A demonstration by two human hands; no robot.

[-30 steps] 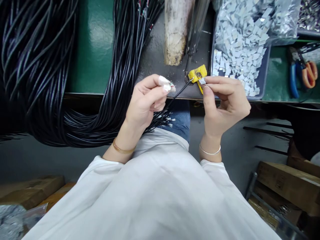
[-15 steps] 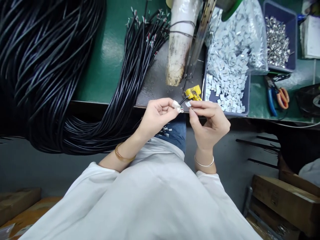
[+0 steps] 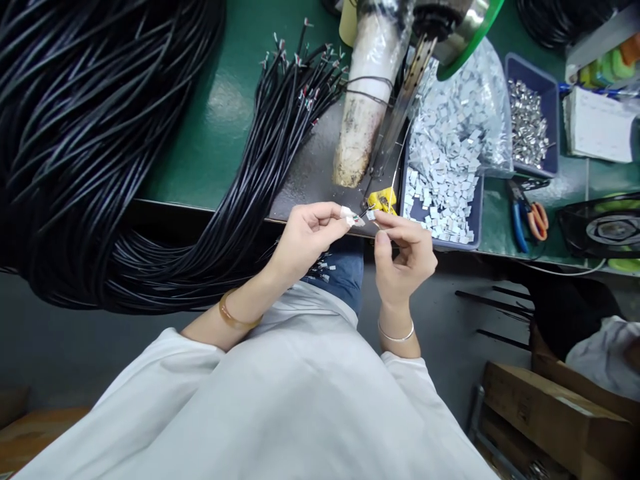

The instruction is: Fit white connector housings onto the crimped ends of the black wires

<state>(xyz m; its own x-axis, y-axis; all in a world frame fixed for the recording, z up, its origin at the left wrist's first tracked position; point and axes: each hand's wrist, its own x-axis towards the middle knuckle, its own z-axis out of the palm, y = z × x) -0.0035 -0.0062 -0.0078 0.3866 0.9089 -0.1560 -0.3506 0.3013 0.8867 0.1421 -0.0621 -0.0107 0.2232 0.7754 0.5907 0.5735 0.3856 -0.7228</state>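
Between the fingertips of my left hand is the stripped end of a black cable, its small coloured wires poking out; white coverings wrap those fingertips. My right hand pinches a small white connector at its fingertips, close to the wire ends; whether they touch I cannot tell. Just behind the connector sits a yellow block with dark marks. A wrapped, scorched tube slants down above both hands. To their right stands a bin heaped with white connectors.
Black cables cover the left, with a bundle of stripped ends beside them. A green-rimmed spool overhangs the connectors. Further right are a bin of metal pieces, pliers, papers and a fan.
The view has shifted, bringing more of the spool and the right side of the bench into sight. My right hand and its connector have come nearer to the wire ends in my left hand.
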